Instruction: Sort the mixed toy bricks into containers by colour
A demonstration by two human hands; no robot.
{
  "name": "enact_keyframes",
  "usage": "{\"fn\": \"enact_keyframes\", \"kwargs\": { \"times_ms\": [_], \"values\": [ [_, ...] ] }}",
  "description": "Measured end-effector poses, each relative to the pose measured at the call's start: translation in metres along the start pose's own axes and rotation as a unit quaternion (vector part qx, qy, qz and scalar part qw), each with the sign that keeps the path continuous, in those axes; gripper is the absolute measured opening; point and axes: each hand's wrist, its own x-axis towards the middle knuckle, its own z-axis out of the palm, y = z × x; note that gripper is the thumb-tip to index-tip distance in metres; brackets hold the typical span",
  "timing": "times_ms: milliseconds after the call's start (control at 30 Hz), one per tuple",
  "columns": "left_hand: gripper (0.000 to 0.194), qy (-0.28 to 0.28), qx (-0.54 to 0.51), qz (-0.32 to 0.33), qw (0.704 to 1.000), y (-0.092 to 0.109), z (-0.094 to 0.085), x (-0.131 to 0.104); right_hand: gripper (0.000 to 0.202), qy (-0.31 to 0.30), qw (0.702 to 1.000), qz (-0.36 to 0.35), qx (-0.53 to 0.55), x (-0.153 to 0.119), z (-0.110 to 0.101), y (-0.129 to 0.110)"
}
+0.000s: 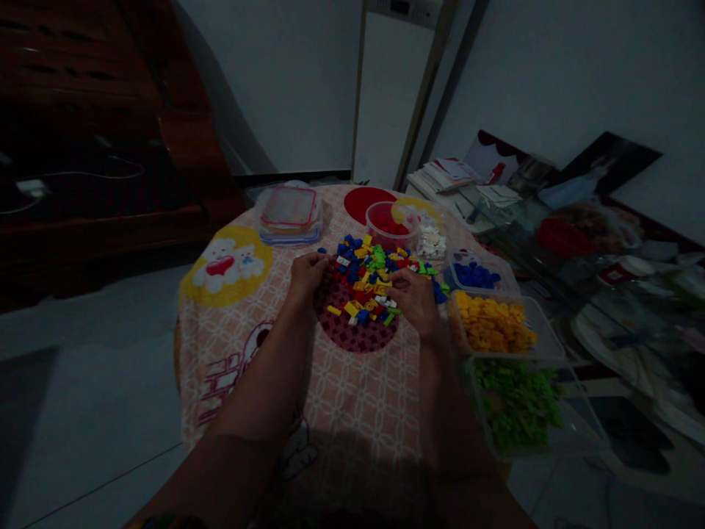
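A mixed heap of toy building bricks (360,286) lay at the centre of the frame on the cloth-covered bench (358,411), with yellow, blue, red, green and white pieces jumbled together. Judging by the single-colour groups around it, much had been separated by colour, while this heap was left unsorted.

The left hand (308,278) was at the heap's left edge, thumb and fingers drawn close together; the right hand (413,300) reached into its right side, fingers bent among the pieces. Whether either hand pinched a brick could not be told in the dim light.

Above the heap, a round clear tub (391,240) held red bricks (394,228). Right of it were white bricks (432,241), their holder unclear. Down the right of the frame, three clear rectangular boxes (551,343) held blue bricks (476,275), yellow bricks (496,323) and, lowest, green bricks (518,404). Lidded containers (289,207) were stacked at upper left of the bench.
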Motion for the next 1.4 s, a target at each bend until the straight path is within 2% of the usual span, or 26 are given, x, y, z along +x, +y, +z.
{"fn": "enact_keyframes", "kwargs": {
  "times_ms": [133,233,333,400,467,533,600,700,833,933,1000,1167,1400],
  "values": [
    [0.011,0.001,-0.007,-0.004,1.0,0.001,0.0,-0.002,0.019,0.064,0.998,0.016,0.004,0.002,-0.019,-0.008],
    [0.009,-0.004,-0.017,0.001,1.0,0.003,0.0,-0.003,0.021,0.11,0.986,0.027,-0.124,-0.004,-0.046,-0.01],
    [0.01,-0.008,-0.017,-0.001,1.0,0.003,0.0,-0.003,0.017,0.155,0.941,0.037,-0.297,-0.018,-0.079,-0.005],
    [0.011,-0.007,-0.014,-0.002,1.0,0.003,0.0,-0.001,0.019,0.212,0.904,0.046,-0.369,-0.028,-0.099,-0.001],
    [0.012,-0.004,-0.009,-0.003,1.0,0.001,0.001,0.001,0.023,0.262,0.878,0.039,-0.399,-0.035,-0.112,0.0],
    [0.012,0.0,-0.004,-0.005,1.0,-0.001,0.001,0.003,0.026,0.278,0.876,0.027,-0.392,-0.035,-0.116,-0.003],
    [0.013,0.003,-0.004,-0.005,1.0,-0.002,0.001,0.004,0.026,0.249,0.898,0.023,-0.361,-0.03,-0.109,-0.009],
    [0.014,0.0,-0.01,-0.001,1.0,-0.003,0.0,0.004,0.027,0.16,0.932,0.03,-0.323,-0.017,-0.081,-0.019],
    [0.01,-0.002,-0.018,-0.004,1.0,-0.001,0.0,0.003,0.026,0.039,0.935,0.069,-0.347,-0.008,-0.032,-0.026],
    [0.009,-0.004,-0.018,-0.007,1.0,0.0,0.001,0.002,0.024,-0.016,0.928,0.074,-0.365,-0.009,-0.004,-0.025],
    [0.008,-0.001,-0.021,-0.007,1.0,0.0,0.001,0.001,0.023,-0.041,0.925,0.078,-0.369,-0.011,0.008,-0.024],
    [0.008,0.0,-0.023,-0.006,1.0,0.001,0.002,-0.002,0.024,-0.071,0.926,0.103,-0.357,-0.011,0.016,-0.02],
    [0.01,0.008,-0.017,-0.004,1.0,0.004,0.002,-0.004,0.029,-0.087,0.929,0.081,-0.351,-0.009,0.011,-0.013]
  ]
}}
